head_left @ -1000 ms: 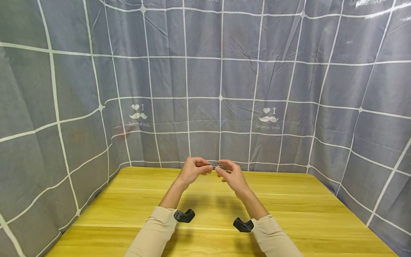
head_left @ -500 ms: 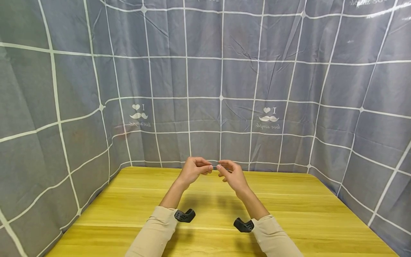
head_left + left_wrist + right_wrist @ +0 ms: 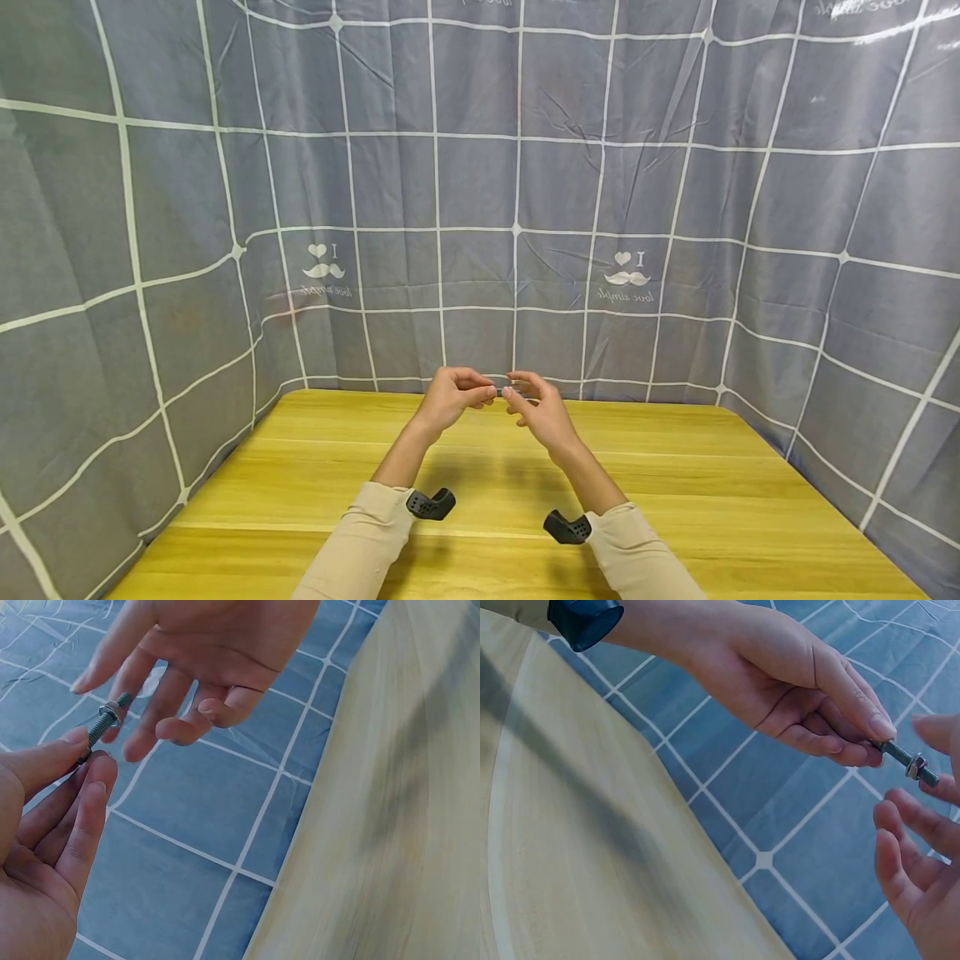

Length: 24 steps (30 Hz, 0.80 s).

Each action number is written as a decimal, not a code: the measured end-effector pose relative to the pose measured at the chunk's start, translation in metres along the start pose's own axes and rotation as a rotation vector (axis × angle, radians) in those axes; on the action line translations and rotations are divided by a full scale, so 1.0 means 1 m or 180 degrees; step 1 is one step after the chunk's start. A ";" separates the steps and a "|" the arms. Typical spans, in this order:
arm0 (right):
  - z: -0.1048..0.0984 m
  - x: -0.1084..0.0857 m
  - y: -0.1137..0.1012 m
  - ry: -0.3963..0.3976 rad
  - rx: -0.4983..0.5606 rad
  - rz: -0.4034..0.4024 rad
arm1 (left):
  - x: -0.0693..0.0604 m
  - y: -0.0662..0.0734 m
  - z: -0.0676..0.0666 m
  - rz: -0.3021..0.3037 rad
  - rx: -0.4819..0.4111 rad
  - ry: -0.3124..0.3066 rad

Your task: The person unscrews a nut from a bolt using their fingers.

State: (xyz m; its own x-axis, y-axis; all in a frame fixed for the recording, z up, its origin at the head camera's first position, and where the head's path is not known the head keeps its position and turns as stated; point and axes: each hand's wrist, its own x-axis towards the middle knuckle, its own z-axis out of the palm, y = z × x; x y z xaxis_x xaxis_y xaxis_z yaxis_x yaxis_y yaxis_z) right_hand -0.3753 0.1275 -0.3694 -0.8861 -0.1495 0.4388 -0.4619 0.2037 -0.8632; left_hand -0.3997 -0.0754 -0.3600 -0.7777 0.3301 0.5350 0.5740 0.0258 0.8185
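Note:
Between thumb and fingertips, my left hand (image 3: 444, 404) pinches a threaded bolt (image 3: 97, 733) by its head end, holding it up above the far part of the table. A metal nut (image 3: 916, 766) sits on the bolt's shank, near the free end; a ring like a washer seems to lie against it. My right hand (image 3: 546, 417) is around that free end, its thumb and fingers spread apart. In both wrist views gaps show between the right fingers and the nut. The bolt's head is mostly hidden by the left fingertips.
Below the hands lies a wooden table (image 3: 480, 533), its far edge just behind them. A grey curtain (image 3: 480, 183) with white grid lines hangs round the back and sides. Each sleeve cuff has a black wrist device (image 3: 567, 527) by it.
The right thumb and fingers shifted slightly right, then came back left, and now stand spread near the nut. The left hand has stayed in place with the bolt.

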 end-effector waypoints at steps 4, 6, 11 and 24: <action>0.001 0.000 0.001 0.0100 0.0016 -0.0016 | 0.000 0.001 0.000 -0.0010 -0.0010 0.0018; 0.001 0.001 0.002 0.0118 0.0044 -0.0062 | 0.000 0.001 0.000 -0.0030 -0.0007 0.0028; 0.000 0.000 0.001 0.0052 0.0060 -0.0090 | 0.000 -0.001 -0.001 -0.0056 0.0008 0.0036; 0.000 -0.001 -0.003 0.0099 0.0034 -0.0153 | 0.000 0.001 -0.001 0.0008 0.0017 0.0030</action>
State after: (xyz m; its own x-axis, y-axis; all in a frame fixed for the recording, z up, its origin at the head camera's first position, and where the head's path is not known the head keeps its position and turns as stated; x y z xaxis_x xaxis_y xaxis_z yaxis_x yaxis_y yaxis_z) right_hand -0.3728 0.1272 -0.3674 -0.8638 -0.1288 0.4872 -0.5036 0.1865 -0.8436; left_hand -0.3990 -0.0764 -0.3592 -0.7786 0.3212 0.5391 0.5773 0.0301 0.8159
